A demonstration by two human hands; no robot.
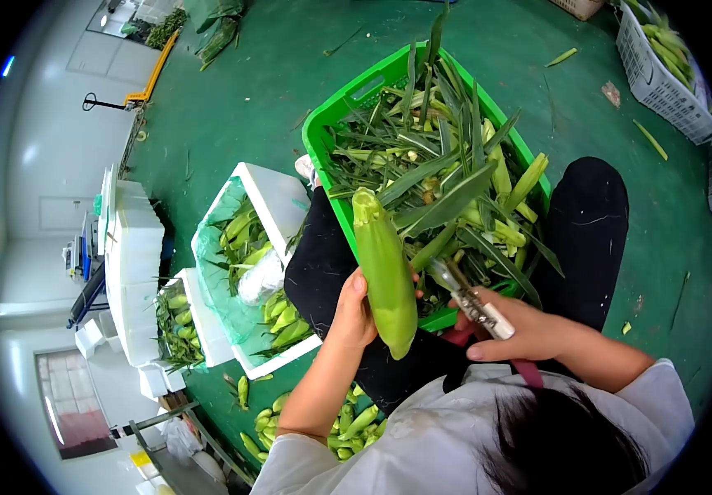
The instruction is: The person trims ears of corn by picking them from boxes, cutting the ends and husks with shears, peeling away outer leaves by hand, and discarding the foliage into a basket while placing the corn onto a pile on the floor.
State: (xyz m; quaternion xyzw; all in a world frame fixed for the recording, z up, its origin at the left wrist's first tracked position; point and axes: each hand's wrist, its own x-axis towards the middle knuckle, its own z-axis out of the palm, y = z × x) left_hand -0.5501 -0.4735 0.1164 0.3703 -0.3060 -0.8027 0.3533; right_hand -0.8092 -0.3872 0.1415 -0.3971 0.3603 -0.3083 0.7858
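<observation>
An ear of corn in its smooth green husk stands nearly upright in my left hand, its cut stalk end pointing away from me. My fingers wrap round its lower half. My right hand is closed on pruning shears with reddish handles, held just right of the corn and apart from it. The blades are partly blurred. Beyond both hands, between my knees, a green crate is heaped with cut corn leaves and stalk pieces.
To my left, a white foam box lined with green plastic holds corn, beside a smaller foam box. Several ears lie on the green floor by my left side. A white basket of corn stands far right.
</observation>
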